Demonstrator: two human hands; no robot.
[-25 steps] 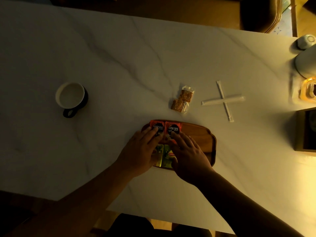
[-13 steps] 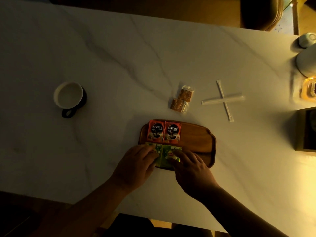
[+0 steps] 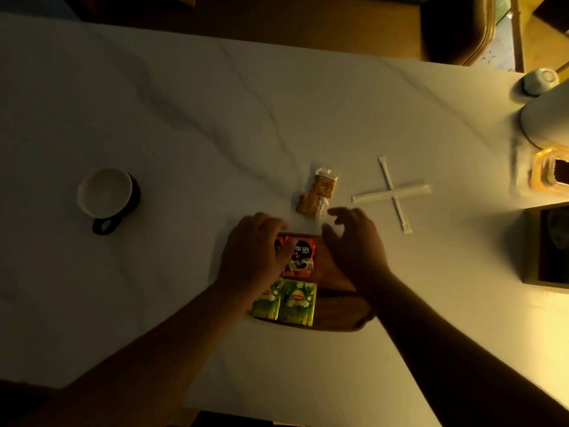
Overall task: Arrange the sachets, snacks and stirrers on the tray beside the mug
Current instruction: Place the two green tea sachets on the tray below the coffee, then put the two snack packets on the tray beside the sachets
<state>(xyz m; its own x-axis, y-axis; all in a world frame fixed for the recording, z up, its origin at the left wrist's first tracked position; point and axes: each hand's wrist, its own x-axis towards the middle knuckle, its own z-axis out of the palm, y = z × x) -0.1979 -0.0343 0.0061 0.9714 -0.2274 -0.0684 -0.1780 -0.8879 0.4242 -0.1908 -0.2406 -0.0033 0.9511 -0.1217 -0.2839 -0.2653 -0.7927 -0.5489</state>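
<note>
1 red sachet (image 3: 278, 246) hides under the left hand (image 3: 254, 254); tray (image 3: 345, 315) half-covered.

On the marble bench (image 3: 215, 118), at its right edge, stand a white cylinder (image 3: 546, 118), a small white cap (image 3: 540, 80), an amber dish (image 3: 551, 171) and a dark box (image 3: 548, 246).

The scene is dim and yellow-tinted, with warm light coming from the right, so the white marble-veined desk (image 3: 184, 124) glows pale gold at its right edge and fades to grey-green murk on the left. Both forearms read as near-black silhouettes, the raised right hand (image 3: 354, 241) is smeared by motion blur, and the white-lined black mug (image 3: 106, 195) throws a soft shadow. Wide-angle distortion bends the desk's far edge, and the corners sink into darkness.
</note>
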